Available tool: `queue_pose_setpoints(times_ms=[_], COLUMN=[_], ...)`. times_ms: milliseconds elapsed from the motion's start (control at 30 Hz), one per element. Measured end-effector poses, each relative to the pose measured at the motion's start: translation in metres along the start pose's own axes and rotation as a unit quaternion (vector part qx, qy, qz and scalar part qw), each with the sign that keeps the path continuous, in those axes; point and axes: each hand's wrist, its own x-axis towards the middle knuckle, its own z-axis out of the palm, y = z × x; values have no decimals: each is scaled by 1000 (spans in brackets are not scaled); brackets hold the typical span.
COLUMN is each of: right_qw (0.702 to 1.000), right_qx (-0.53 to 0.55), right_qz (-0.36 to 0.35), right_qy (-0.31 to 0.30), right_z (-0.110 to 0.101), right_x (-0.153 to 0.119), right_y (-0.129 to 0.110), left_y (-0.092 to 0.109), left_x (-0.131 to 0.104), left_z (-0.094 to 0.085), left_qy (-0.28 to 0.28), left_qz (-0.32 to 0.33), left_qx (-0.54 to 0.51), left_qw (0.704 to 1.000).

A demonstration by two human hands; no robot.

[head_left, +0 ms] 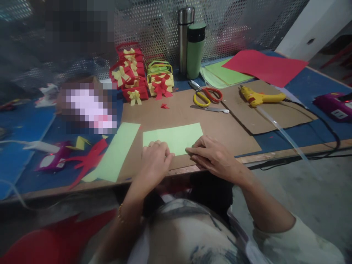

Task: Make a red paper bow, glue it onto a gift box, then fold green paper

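While both hands rest at the near edge of a light green paper rectangle point(176, 137), the step in hand looks like steadying or lining up that sheet. The left hand point(154, 159) has its fingers curled over the near left part; the right hand point(217, 157) reaches the near right corner with its fingertips. The hands are apart from each other, and whether either one pinches the paper is hard to tell. Keeping the sheet true would, I judge, call for light, even pressure, with the edges matched before any crease.

Under the paper lies brown cardboard point(233, 135) on a blue table point(33, 110). Another green piece point(118, 150) slants to the left, beside a red paper cutout point(92, 157). Beyond the sheet are scissors point(197, 87) and a thin metal blade point(217, 109); a yellow glue gun point(258, 98) sits to the right. Small red paper baskets point(143, 88) with yellow bows stand near a green flask point(194, 55). Perforated metal point(154, 25) backs the table, and grey floor point(302, 198) shows below.
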Motion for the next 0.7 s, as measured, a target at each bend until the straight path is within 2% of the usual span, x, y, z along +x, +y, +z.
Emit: queue_pose_setpoints(times_ms=[467, 700], right_qw=[999, 999], right_qx=[21, 10], right_qz=[-20, -23], right_qy=[34, 24], right_z=[7, 6], right_x=[-2, -2], right_y=[4, 3], left_y=[-14, -22], left_x=[-13, -18], left_z=[0, -6], left_qy=[8, 13], left_qz=[-29, -29], left_qx=[15, 13], left_qw=[999, 999])
